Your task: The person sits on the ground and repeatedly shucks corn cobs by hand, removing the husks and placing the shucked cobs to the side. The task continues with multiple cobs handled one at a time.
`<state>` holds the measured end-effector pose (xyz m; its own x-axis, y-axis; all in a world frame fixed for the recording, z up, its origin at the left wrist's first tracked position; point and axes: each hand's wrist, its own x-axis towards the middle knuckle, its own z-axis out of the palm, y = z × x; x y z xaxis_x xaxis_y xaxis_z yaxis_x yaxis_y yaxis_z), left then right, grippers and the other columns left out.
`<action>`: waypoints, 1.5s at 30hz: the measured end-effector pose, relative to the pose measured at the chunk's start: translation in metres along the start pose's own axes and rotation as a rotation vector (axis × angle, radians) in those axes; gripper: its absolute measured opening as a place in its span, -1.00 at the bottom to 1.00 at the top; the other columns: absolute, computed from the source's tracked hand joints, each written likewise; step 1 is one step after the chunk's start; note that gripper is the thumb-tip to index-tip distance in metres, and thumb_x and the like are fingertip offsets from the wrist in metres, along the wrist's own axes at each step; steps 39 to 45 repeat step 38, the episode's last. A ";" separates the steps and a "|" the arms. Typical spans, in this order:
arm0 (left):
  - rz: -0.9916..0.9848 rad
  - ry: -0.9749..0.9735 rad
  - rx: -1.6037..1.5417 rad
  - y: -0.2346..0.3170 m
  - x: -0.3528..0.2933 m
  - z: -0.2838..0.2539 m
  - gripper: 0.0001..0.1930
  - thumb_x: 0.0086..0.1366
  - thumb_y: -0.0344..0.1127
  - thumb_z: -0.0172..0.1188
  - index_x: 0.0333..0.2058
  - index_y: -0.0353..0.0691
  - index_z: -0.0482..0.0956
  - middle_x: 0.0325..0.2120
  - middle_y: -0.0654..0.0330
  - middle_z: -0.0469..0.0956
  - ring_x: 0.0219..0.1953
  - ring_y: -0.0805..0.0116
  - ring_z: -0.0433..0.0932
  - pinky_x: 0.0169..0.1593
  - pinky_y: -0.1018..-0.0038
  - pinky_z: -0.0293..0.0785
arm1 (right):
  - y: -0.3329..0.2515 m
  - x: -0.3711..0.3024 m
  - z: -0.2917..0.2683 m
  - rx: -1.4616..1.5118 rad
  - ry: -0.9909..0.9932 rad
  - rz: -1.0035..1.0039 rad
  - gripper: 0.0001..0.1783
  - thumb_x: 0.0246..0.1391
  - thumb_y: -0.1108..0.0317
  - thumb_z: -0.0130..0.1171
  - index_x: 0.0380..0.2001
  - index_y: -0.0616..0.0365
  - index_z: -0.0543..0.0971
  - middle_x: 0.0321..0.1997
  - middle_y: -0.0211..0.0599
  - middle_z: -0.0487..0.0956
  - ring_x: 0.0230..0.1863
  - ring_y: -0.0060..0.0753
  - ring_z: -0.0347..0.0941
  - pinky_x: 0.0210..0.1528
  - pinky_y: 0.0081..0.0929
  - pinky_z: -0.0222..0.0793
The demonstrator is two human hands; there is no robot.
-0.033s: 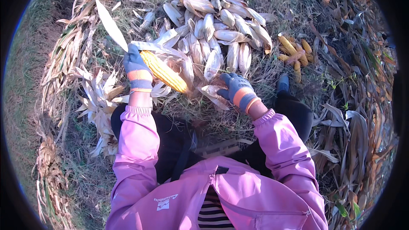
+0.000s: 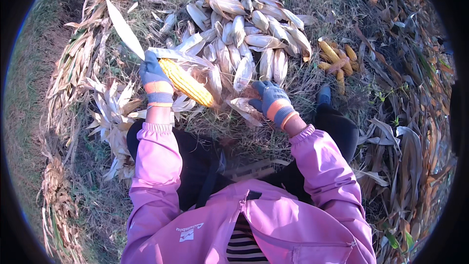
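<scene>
My gloved left hand (image 2: 154, 72) is closed around the stem end of an ear of corn (image 2: 185, 82). Its yellow kernels are bare along most of the length, and the tip slants down to the right. A long pale husk leaf (image 2: 124, 29) sticks up from that hand, and more husk lies along the ear's upper side. Just right of the tip, my gloved right hand (image 2: 273, 101) has its fingers curled at a dry corn husk (image 2: 245, 109) with brown silk around it; the fingertips are partly hidden.
Ahead lies a heap of unhusked ears (image 2: 239, 29). A small pile of bare yellow ears (image 2: 337, 61) sits to the right, beyond my foot (image 2: 324, 95). Stripped husks (image 2: 115, 112) lie at my left, and dry stalks (image 2: 415, 151) line the right side.
My left hand and the ear have shifted very slightly left. My right hand has barely moved.
</scene>
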<state>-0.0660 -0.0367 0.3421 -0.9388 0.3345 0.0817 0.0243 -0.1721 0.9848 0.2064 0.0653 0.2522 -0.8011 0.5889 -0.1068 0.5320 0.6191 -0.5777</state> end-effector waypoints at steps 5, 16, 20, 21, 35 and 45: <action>-0.006 -0.041 0.059 0.016 -0.015 0.002 -0.61 0.29 0.05 -0.04 -0.43 -0.20 0.41 -0.56 0.26 0.43 -0.54 0.43 0.45 -0.43 0.48 0.42 | -0.016 0.008 -0.001 0.144 0.365 -0.132 -0.33 -0.20 0.18 0.30 0.04 0.07 0.34 0.01 -0.06 0.38 0.00 0.09 0.33 0.00 -0.14 0.30; -0.022 -0.375 -0.023 -0.016 -0.036 0.002 -0.69 0.32 -0.05 -0.03 -0.39 -0.20 0.42 -0.49 0.24 0.47 -0.41 0.34 0.50 -0.35 0.44 0.45 | -0.061 -0.005 0.025 0.659 -0.004 -0.256 -0.06 -0.28 0.12 0.43 0.16 0.20 0.19 -0.03 0.02 0.43 0.01 -0.20 0.41 0.02 -0.35 0.33; -0.339 -0.332 -0.360 -0.035 -0.044 0.011 -0.61 0.20 0.06 0.15 -0.32 -0.19 0.42 -0.53 0.27 0.42 -0.42 0.36 0.47 -0.28 0.40 0.46 | -0.060 -0.005 0.048 0.619 -0.011 -0.175 -0.18 -0.23 0.13 0.37 0.04 0.26 0.21 -0.23 0.09 0.52 -0.16 0.02 0.49 -0.14 -0.25 0.37; -0.388 -0.398 -0.477 -0.042 -0.038 0.010 -0.64 0.22 0.03 0.14 -0.36 -0.18 0.41 -0.57 0.29 0.39 -0.45 0.37 0.44 -0.29 0.41 0.45 | -0.054 -0.005 0.051 0.632 -0.035 -0.134 -0.21 -0.25 0.15 0.37 0.02 0.26 0.23 -0.22 0.07 0.51 -0.14 -0.04 0.48 -0.12 -0.27 0.37; -0.638 -0.060 -0.534 -0.052 0.000 0.000 -0.73 0.30 -0.16 -0.01 -0.15 -0.21 0.42 -0.24 0.14 0.51 -0.13 0.13 0.51 -0.03 0.10 0.47 | -0.014 0.021 0.025 1.702 0.198 0.414 -0.60 -0.08 0.38 0.27 -0.14 0.17 0.43 -0.38 -0.40 0.54 -0.53 -0.59 0.43 -0.56 -0.63 0.38; -0.624 -0.143 -0.409 -0.076 0.005 -0.012 -0.64 0.26 -0.07 0.06 -0.10 -0.19 0.42 -0.15 0.10 0.50 -0.09 0.07 0.49 0.03 -0.01 0.39 | 0.025 0.039 0.003 1.915 0.339 0.339 -0.67 0.03 0.36 0.19 -0.11 0.13 0.42 -0.38 -0.34 0.57 -0.55 -0.50 0.49 -0.65 -0.64 0.38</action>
